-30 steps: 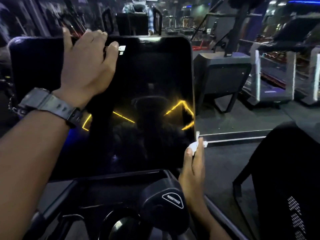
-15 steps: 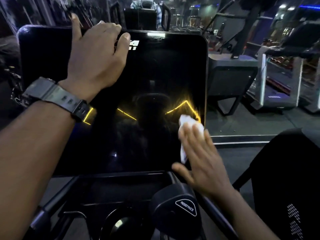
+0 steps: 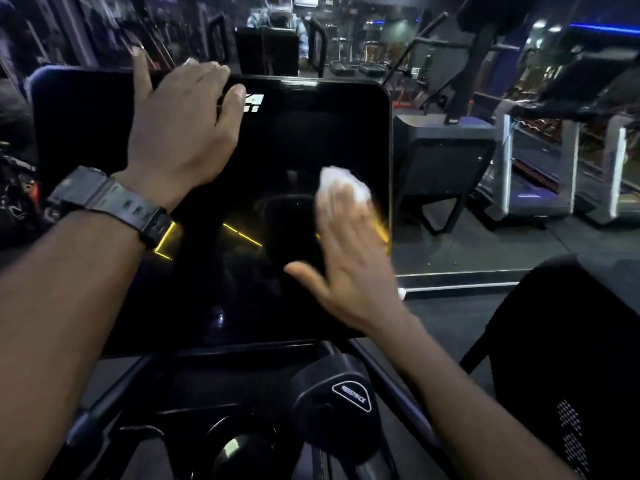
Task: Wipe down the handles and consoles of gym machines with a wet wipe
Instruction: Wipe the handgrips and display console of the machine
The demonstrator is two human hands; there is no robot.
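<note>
Dim gym floor, black machines all round. Nearest, round black plastic resistance knob (image 3: 334, 407). Above it, right hand (image 3: 349, 271) flat, fingers straight, pressing crumpled white wet wipe (image 3: 341, 188) on glossy black console screen (image 3: 294, 150). Left hand (image 3: 183, 123) clamped over top edge. Risk: wipe slipping from under flat fingers. Since before, wipe higher up.

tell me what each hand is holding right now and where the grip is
The left hand holds the console screen by its top edge, fingers draped over it. The right hand presses a white wet wipe flat against the screen under straight fingers.
</note>
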